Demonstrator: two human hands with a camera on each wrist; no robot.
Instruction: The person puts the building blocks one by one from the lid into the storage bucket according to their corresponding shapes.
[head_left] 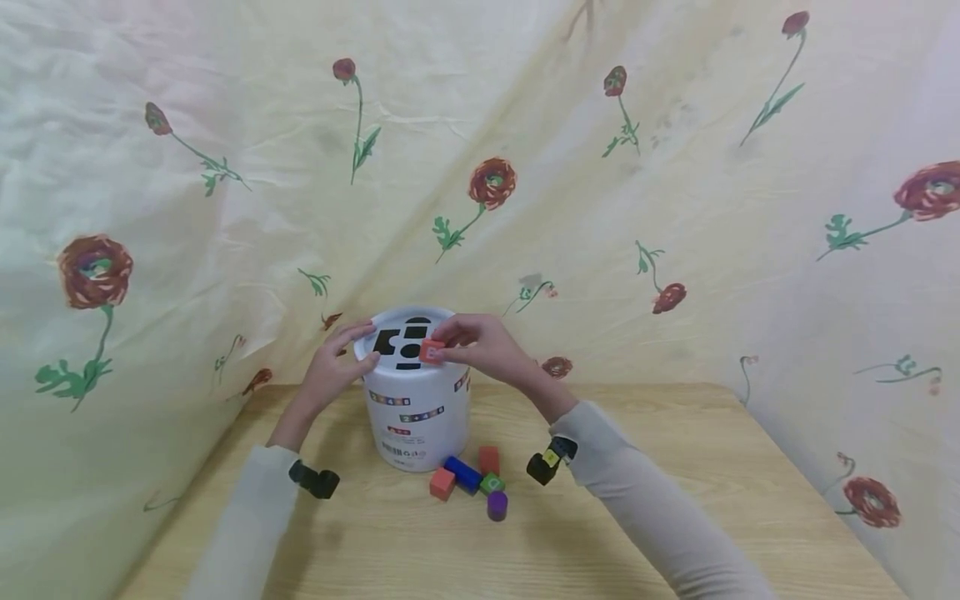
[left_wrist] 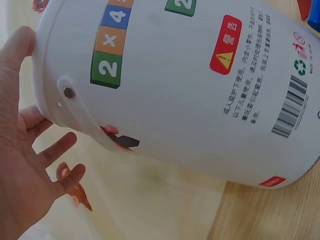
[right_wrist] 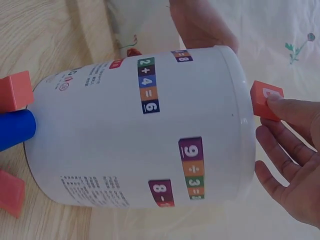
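A white bucket [head_left: 442,429] with a lid [head_left: 388,364] of several shaped holes stands upright on the wooden table. My left hand [head_left: 330,367] rests at the lid's left edge, thumb on the rim and the other fingers spread beside it in the left wrist view. My right hand [head_left: 491,346] pinches a red block [right_wrist: 266,99] with a white mark between thumb and fingers, over the right part of the lid. Whether the block touches the lid I cannot tell.
In front of the bucket lie a red cube [head_left: 442,483], a blue cylinder [head_left: 463,474], another red block [head_left: 488,459], a green block [head_left: 492,483] and a purple cylinder [head_left: 497,506]. A flowered cloth [head_left: 570,233] hangs behind the table [head_left: 637,500].
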